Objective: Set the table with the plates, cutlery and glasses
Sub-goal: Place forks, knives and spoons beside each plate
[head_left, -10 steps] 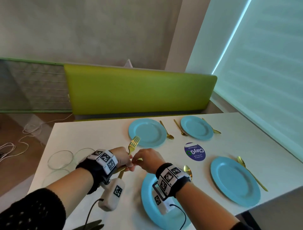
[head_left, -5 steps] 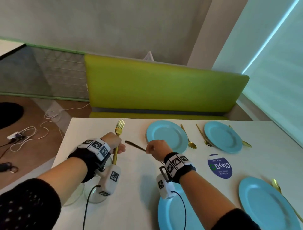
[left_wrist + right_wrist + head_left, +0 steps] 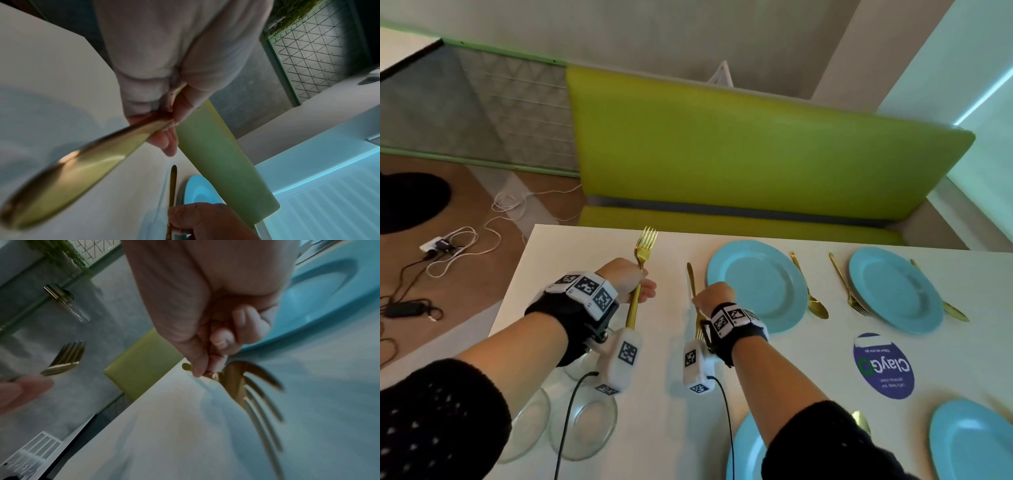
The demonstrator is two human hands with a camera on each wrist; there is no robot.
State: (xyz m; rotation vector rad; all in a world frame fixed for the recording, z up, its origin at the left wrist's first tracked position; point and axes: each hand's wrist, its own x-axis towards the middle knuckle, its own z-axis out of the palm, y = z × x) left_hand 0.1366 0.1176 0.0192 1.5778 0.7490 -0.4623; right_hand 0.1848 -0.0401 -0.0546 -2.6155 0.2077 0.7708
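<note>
My left hand (image 3: 633,284) grips a gold fork (image 3: 645,243) by its handle, tines pointing away over the table's far left. The left wrist view shows the same hand (image 3: 162,113) pinching the handle (image 3: 72,170). My right hand (image 3: 714,296) pinches a second gold fork (image 3: 691,279) low over the table, just left of the far-left blue plate (image 3: 756,284). Its handle points away and its tines (image 3: 252,391) point back toward my wrist. I cannot tell whether it touches the table.
A gold spoon (image 3: 810,294) lies right of that plate. A second far plate (image 3: 893,291) has cutlery on both sides. Two near plates (image 3: 748,452) (image 3: 972,445), clear glass dishes (image 3: 582,421) at front left, a round sticker (image 3: 883,365), and a green bench (image 3: 739,154) beyond.
The hands, together over one bundle a second ago, have parted. The right hand carried a second fork to the left side of the far-left plate. The left hand holds its fork more upright.
</note>
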